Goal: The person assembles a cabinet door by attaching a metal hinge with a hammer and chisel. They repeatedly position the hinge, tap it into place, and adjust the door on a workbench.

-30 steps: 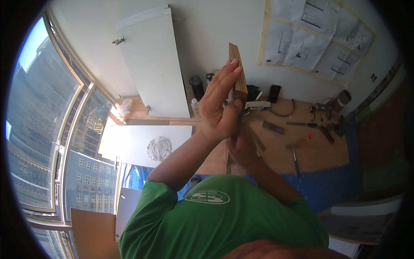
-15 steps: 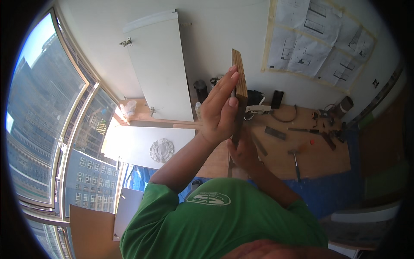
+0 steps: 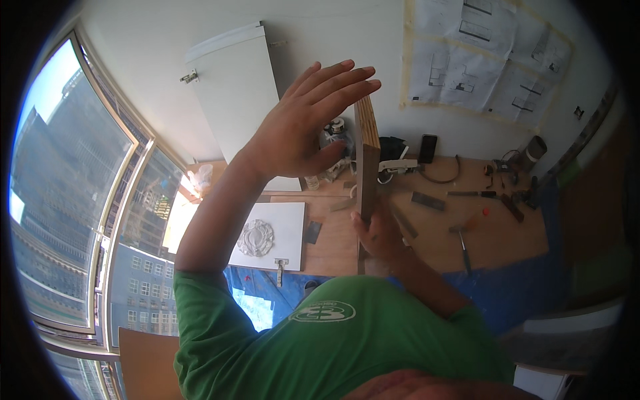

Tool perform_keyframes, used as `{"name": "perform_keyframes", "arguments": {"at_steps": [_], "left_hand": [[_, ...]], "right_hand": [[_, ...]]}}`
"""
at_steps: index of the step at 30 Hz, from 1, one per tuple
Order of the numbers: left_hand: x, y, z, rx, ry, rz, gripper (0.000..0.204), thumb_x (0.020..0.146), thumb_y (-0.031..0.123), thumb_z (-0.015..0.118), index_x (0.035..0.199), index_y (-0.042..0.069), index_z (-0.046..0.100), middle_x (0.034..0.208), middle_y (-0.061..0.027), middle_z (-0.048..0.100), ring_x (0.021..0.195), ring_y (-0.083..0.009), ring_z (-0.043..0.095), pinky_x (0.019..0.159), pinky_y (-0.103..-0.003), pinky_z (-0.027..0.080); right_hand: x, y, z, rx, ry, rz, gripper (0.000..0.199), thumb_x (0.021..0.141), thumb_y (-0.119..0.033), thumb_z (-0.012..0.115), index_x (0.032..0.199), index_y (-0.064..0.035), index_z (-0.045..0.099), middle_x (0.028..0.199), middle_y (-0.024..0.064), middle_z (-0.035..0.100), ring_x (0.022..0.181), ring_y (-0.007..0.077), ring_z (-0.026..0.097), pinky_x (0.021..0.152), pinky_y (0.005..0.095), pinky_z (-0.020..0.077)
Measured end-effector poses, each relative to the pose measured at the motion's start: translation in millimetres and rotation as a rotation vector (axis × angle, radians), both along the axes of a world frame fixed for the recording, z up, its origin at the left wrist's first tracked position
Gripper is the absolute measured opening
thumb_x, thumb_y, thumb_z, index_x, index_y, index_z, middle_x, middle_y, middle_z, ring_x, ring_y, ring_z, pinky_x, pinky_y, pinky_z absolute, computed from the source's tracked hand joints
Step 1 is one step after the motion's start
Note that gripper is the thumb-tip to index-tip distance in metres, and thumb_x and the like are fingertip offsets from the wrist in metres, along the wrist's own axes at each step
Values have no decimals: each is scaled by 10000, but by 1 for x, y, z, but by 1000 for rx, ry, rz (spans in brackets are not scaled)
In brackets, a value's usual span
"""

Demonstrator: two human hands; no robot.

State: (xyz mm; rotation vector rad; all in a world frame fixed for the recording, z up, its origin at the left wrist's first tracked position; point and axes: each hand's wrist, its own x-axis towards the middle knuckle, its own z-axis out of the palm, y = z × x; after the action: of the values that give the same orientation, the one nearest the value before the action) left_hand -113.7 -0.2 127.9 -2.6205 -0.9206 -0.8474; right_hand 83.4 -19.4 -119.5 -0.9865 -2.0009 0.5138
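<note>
A plywood board [image 3: 365, 157] stands upright in front of me, seen nearly edge-on, with its layered end at the top. Low on it, my right hand [image 3: 383, 235] grips it, thumb on the near side and the other fingers hidden behind. My left hand [image 3: 300, 127] is raised on the board's left, open, its fingers stretched toward the upper end and its thumb apart. Whether the fingertips touch the board I cannot tell.
Behind the board runs a wooden worktop [image 3: 427, 243] with a hammer [image 3: 461, 247], a dark flat block [image 3: 428, 201] and a phone [image 3: 429, 148]. Left, a white panel [image 3: 287, 230] bears a carved round ornament [image 3: 256, 238]. A tall white door [image 3: 233, 93] leans on the wall.
My left hand has come away from the board's face, moving left and up, with its fingers spreading. My right hand keeps its grip low on the board.
</note>
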Motion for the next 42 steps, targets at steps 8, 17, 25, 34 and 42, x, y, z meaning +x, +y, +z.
{"name": "perform_keyframes", "arguments": {"at_steps": [8, 17, 25, 34, 42], "left_hand": [[30, 31, 23, -50, 316, -184, 415, 773, 148, 785, 1180, 136, 708, 1314, -41, 646, 1322, -287, 524, 1170, -514, 348], [54, 5, -4, 57, -44, -447, 244, 807, 54, 756, 1049, 42, 730, 1099, -101, 727, 1051, -273, 692, 946, -408, 554], [33, 55, 4, 47, -27, -394, 186, 858, 88, 733, 1040, 54, 751, 1043, -78, 753, 1037, -275, 699, 957, -412, 516], [-3, 82, 2, -115, -95, -124, 167, 892, 146, 735, 1018, 39, 759, 1029, -116, 751, 1004, -251, 710, 914, -372, 550], [-1, 63, 1, -210, -243, -104, 172, 873, 108, 749, 1032, 43, 745, 1044, -93, 749, 1009, -235, 706, 901, -360, 559]], "right_hand": [[14, 0, -2, -47, 66, -51, 666, 874, -137, 655, 1454, 0, 358, 1151, 223, 525, 1005, 416, 590, 832, 468, 528], [26, 1, 5, 4, 150, -62, 625, 859, -112, 648, 1428, -57, 397, 1139, 220, 525, 1013, 422, 578, 841, 478, 515], [38, 11, -2, -122, 249, 101, 387, 872, -107, 628, 1238, -26, 533, 1147, 198, 549, 1030, 400, 585, 863, 442, 510], [61, 18, 3, -382, 269, 239, 510, 861, -118, 620, 1338, 12, 494, 1254, 196, 573, 1165, 307, 577, 976, 423, 473], [89, 43, -14, -610, 388, 353, 571, 813, -172, 632, 1325, 52, 516, 1241, 192, 615, 1148, 274, 584, 1009, 423, 453]]}}
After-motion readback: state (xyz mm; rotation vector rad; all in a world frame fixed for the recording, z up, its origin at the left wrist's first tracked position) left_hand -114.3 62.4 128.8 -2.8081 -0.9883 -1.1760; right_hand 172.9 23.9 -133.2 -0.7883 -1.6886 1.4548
